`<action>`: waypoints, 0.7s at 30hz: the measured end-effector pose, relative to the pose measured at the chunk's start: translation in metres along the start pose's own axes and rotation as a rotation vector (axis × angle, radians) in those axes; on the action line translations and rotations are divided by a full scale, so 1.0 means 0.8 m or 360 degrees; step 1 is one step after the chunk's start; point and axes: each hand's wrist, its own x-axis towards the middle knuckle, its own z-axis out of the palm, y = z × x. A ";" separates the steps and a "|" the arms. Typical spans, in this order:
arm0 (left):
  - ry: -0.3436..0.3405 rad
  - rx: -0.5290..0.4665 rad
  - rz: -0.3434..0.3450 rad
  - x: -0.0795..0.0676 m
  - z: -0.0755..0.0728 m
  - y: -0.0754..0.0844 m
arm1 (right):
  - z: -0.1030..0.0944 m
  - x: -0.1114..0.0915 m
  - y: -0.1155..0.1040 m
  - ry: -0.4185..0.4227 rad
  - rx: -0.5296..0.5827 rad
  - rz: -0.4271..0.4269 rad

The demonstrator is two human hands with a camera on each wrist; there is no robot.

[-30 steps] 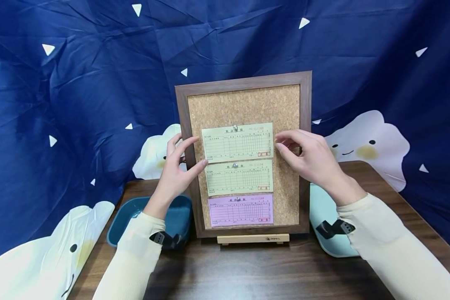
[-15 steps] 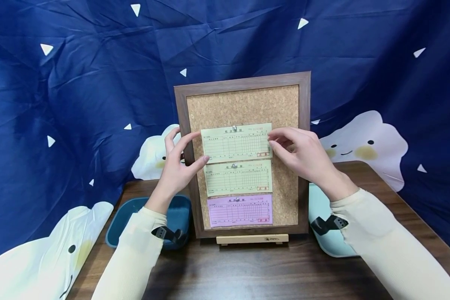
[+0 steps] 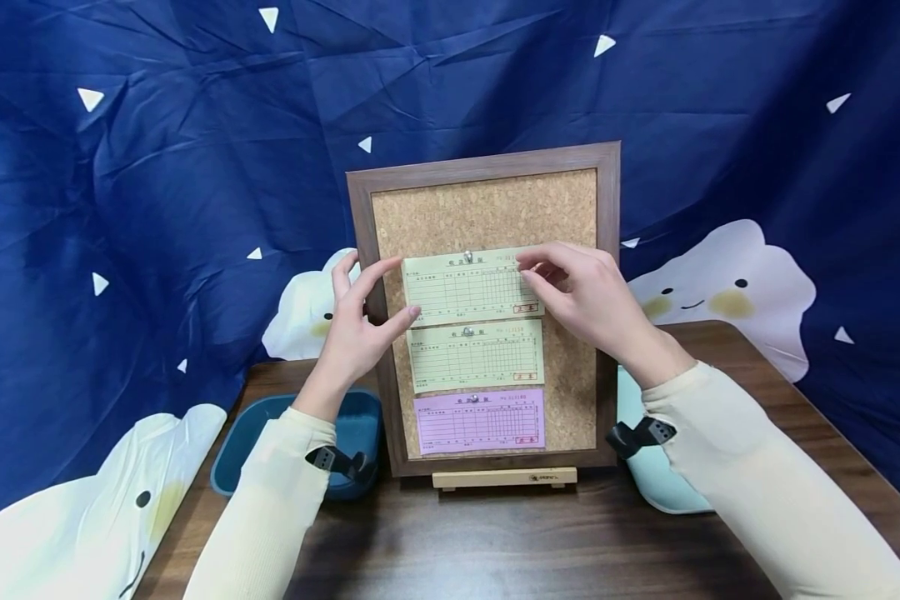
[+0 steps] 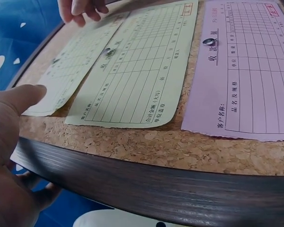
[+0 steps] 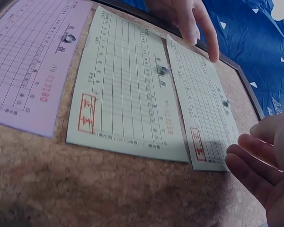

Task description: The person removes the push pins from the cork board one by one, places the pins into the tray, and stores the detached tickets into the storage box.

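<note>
A framed corkboard (image 3: 487, 204) stands upright, bearing three printed receipt slips one below another. The top slip (image 3: 450, 292) and middle slip (image 3: 435, 358) are pale green; the bottom one is a purple slip (image 3: 457, 425). A shiny pushpin (image 5: 69, 38) sits at the head of each. My left hand (image 3: 354, 329) spreads its thumb and index finger at the top slip's left corners, while other fingers reach behind the frame's left side. Over that slip's upper right part, my right hand (image 3: 587, 292) has loosely bent fingers with nothing visible between them.
A light wooden stand (image 3: 504, 477) supports the frame on the dark wood table (image 3: 495, 550). To the left is a dark teal bin (image 3: 243, 433), partly behind the left forearm; to the right, a mint tray (image 3: 671, 492). A blue cloth (image 3: 487, 75) hangs behind.
My right hand has moved left, from beside the top slip's right edge to over its upper right part. The left thumb has risen slightly along the left edge. The slips keep their places.
</note>
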 end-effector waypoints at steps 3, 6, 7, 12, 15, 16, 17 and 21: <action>-0.0002 0.0009 -0.0001 0.003 0.002 0.001 | 0.004 0.003 -0.003 -0.0006 0.0017 0.0032; -0.0002 0.0010 0.0010 0.005 0.003 0.001 | 0.008 0.006 -0.003 -0.0022 0.0020 0.0057; -0.0003 0.0010 0.0010 0.005 0.004 0.002 | 0.010 0.007 -0.004 -0.0026 0.0021 0.0062; 0.0005 0.0003 0.0006 0.006 0.005 0.003 | 0.018 0.012 -0.006 -0.0029 0.0008 0.0061; 0.0012 0.0000 0.0005 0.006 0.005 0.003 | 0.020 0.015 -0.009 -0.0040 0.0008 0.0065; 0.0014 -0.0001 0.0004 0.005 0.006 0.003 | 0.021 0.016 -0.010 -0.0044 0.0006 0.0068; 0.0016 -0.0003 0.0005 0.005 0.006 0.003 | 0.022 0.017 -0.011 -0.0049 0.0008 0.0074; 0.0025 -0.0009 0.0013 0.005 0.007 0.003 | 0.025 0.021 -0.012 -0.0067 0.0000 0.0107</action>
